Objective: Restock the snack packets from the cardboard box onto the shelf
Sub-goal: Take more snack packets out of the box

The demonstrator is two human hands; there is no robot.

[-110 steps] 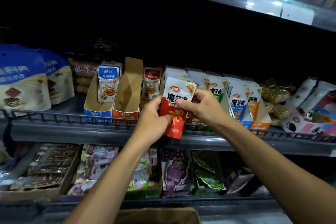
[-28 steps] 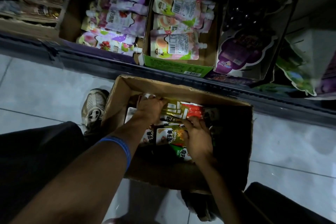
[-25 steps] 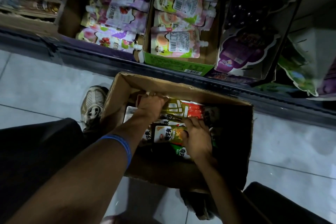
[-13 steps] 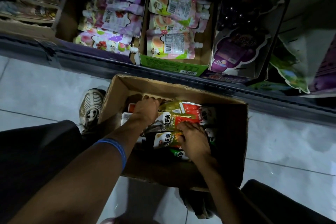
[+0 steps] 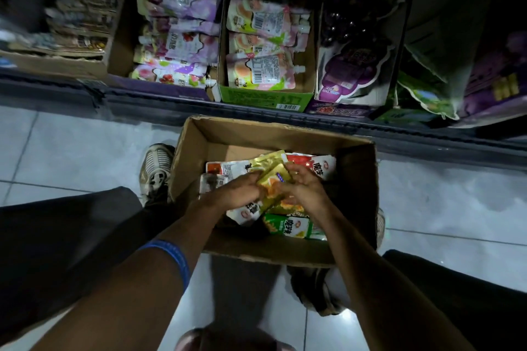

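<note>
Your left hand [image 5: 242, 191] and right hand [image 5: 303, 188] have come together over the cardboard box [image 5: 353, 179], fingers curled around a gold packet [image 5: 273, 172] lifted off the pile. You've got your next stock; the shelf [image 5: 171, 102] waits above.

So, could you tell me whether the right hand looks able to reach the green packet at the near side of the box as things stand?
Probably yes. The green packet lies uncovered just below the right hand, with the cardboard box open on top. But that hand's grip is busy on the gold packet, shared with the left hand.
</note>
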